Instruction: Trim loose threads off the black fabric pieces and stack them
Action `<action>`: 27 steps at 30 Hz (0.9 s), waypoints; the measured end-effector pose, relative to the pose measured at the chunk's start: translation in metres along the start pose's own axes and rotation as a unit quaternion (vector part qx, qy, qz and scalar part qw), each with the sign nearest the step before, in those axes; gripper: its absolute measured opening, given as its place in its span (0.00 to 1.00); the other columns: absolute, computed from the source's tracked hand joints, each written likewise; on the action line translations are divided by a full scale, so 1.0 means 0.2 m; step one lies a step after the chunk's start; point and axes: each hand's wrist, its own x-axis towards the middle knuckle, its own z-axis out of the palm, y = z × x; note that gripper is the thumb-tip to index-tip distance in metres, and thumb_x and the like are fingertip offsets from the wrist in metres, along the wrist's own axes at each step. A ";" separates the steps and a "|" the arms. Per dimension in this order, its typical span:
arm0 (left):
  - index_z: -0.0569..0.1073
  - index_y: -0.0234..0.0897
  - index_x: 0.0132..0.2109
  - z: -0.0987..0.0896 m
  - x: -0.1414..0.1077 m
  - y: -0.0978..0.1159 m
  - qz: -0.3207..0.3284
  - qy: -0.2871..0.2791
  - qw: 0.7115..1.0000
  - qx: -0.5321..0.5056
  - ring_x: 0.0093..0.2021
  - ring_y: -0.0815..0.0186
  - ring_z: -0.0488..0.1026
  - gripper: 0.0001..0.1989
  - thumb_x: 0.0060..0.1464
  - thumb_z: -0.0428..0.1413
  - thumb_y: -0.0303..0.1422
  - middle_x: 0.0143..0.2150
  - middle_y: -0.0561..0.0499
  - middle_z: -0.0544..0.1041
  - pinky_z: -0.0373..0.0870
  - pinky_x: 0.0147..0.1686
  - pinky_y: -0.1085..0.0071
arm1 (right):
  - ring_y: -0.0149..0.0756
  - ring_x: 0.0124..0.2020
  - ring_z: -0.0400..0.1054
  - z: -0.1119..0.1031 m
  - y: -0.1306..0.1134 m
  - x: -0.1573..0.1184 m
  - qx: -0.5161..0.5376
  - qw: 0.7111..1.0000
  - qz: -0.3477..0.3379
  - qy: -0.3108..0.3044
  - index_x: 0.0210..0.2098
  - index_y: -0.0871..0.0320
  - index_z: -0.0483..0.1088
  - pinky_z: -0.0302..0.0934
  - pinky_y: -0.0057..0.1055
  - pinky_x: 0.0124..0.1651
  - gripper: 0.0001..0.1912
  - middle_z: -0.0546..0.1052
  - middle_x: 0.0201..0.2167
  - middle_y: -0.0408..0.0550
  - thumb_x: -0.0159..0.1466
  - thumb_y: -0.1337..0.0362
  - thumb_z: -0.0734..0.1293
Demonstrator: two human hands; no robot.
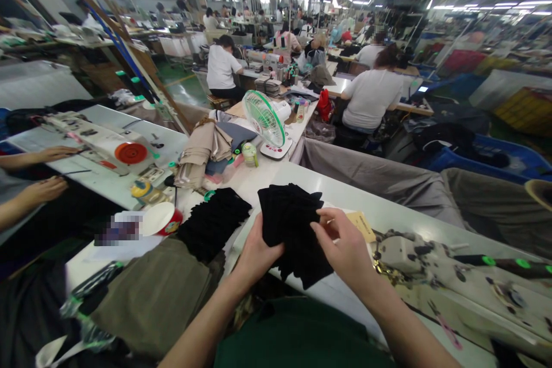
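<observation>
A stack of black cut fabric pieces (293, 230), with uneven, fanned edges, is held above the white table in front of me. My left hand (261, 250) grips its left side, thumb lying across the front and the other fingers hidden behind. At the right edge of the stack, my right hand (342, 238) has its thumb and curled fingertips closed on the cloth. Just left of the held stack lies another pile of black fabric pieces (215, 218). Closer to me on that side is a folded olive-grey cloth (157, 293).
A sewing machine (431, 264) stands at right, with pink-handled snips (446, 325) beside it. Beyond are a green-rimmed fan (264, 118), a jar (249, 155) and beige cloth (202, 149). A red-and-white tub (161, 219) sits left, near a co-worker's hands (45, 190).
</observation>
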 end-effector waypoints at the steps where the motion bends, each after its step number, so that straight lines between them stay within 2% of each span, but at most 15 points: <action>1: 0.64 0.37 0.56 0.00 0.00 0.00 0.000 -0.006 1.000 0.000 0.49 0.54 0.75 0.31 0.42 0.61 0.28 0.49 0.46 0.76 0.71 0.48 0.60 | 0.33 0.26 0.69 0.01 0.01 0.01 -0.020 1.000 0.019 0.006 0.45 0.55 0.68 0.65 0.30 0.30 0.07 0.71 0.29 0.41 0.67 0.61 0.66; 3: 0.64 0.37 0.57 0.01 -0.01 0.00 -0.001 -0.019 1.000 0.000 0.50 0.53 0.75 0.32 0.42 0.61 0.27 0.49 0.46 0.76 0.71 0.48 0.60 | 0.33 0.26 0.67 0.02 0.02 0.02 -0.049 0.998 0.023 -0.010 0.42 0.55 0.69 0.64 0.31 0.30 0.07 0.70 0.29 0.41 0.65 0.61 0.68; 6: 0.64 0.37 0.57 0.01 -0.01 0.01 -0.005 -0.033 0.999 0.002 0.50 0.53 0.75 0.33 0.42 0.61 0.27 0.50 0.46 0.76 0.72 0.48 0.61 | 0.37 0.33 0.70 0.00 0.03 0.04 -0.072 0.997 -0.020 -0.036 0.40 0.55 0.71 0.66 0.33 0.36 0.05 0.72 0.34 0.45 0.64 0.64 0.69; 9: 0.63 0.36 0.58 0.00 0.00 0.02 -0.004 -0.032 0.999 -0.002 0.50 0.54 0.74 0.33 0.42 0.61 0.28 0.50 0.46 0.76 0.71 0.50 0.60 | 0.40 0.39 0.69 -0.01 0.02 0.05 -0.091 0.991 -0.094 -0.012 0.38 0.55 0.73 0.65 0.37 0.41 0.02 0.73 0.37 0.48 0.65 0.67 0.68; 12: 0.64 0.35 0.57 0.01 0.01 0.02 0.000 -0.025 1.000 -0.013 0.51 0.54 0.73 0.32 0.42 0.61 0.28 0.51 0.45 0.75 0.70 0.51 0.60 | 0.41 0.40 0.70 -0.02 0.02 0.05 -0.112 0.979 -0.172 0.020 0.37 0.55 0.73 0.63 0.40 0.43 0.04 0.76 0.38 0.49 0.65 0.70 0.67; 16: 0.65 0.34 0.55 0.02 0.04 0.02 -0.001 -0.013 1.000 -0.019 0.49 0.55 0.74 0.30 0.41 0.60 0.29 0.48 0.46 0.75 0.71 0.49 0.60 | 0.40 0.42 0.73 -0.02 0.03 0.03 -0.080 0.974 -0.211 0.007 0.39 0.55 0.72 0.65 0.41 0.46 0.06 0.80 0.40 0.48 0.65 0.72 0.66; 19: 0.66 0.35 0.53 0.02 0.05 0.03 -0.002 -0.006 1.000 -0.021 0.47 0.56 0.74 0.29 0.41 0.60 0.29 0.46 0.47 0.76 0.71 0.47 0.61 | 0.39 0.43 0.76 -0.01 0.05 0.02 -0.043 0.978 -0.204 -0.022 0.41 0.55 0.72 0.69 0.38 0.46 0.07 0.81 0.41 0.49 0.67 0.71 0.64; 22: 0.66 0.35 0.53 0.02 0.04 0.03 -0.004 -0.006 1.000 -0.023 0.46 0.56 0.75 0.28 0.41 0.60 0.29 0.46 0.47 0.76 0.72 0.46 0.62 | 0.38 0.39 0.77 -0.01 0.06 0.01 -0.025 0.981 -0.189 -0.041 0.40 0.55 0.72 0.71 0.35 0.42 0.04 0.82 0.37 0.48 0.68 0.67 0.64; 24: 0.65 0.35 0.55 0.02 0.03 0.03 -0.003 -0.008 1.000 -0.019 0.48 0.56 0.75 0.30 0.41 0.60 0.29 0.48 0.46 0.76 0.72 0.47 0.62 | 0.37 0.35 0.78 -0.01 0.05 0.01 -0.006 0.987 -0.153 -0.048 0.44 0.55 0.71 0.71 0.32 0.38 0.06 0.81 0.34 0.47 0.70 0.64 0.64; 27: 0.65 0.36 0.57 0.02 0.01 0.01 0.004 -0.013 1.000 -0.006 0.51 0.54 0.74 0.33 0.41 0.60 0.27 0.51 0.45 0.76 0.71 0.50 0.60 | 0.33 0.31 0.76 0.00 0.04 0.01 0.023 0.997 -0.061 -0.029 0.54 0.56 0.65 0.70 0.28 0.34 0.13 0.79 0.32 0.44 0.72 0.62 0.61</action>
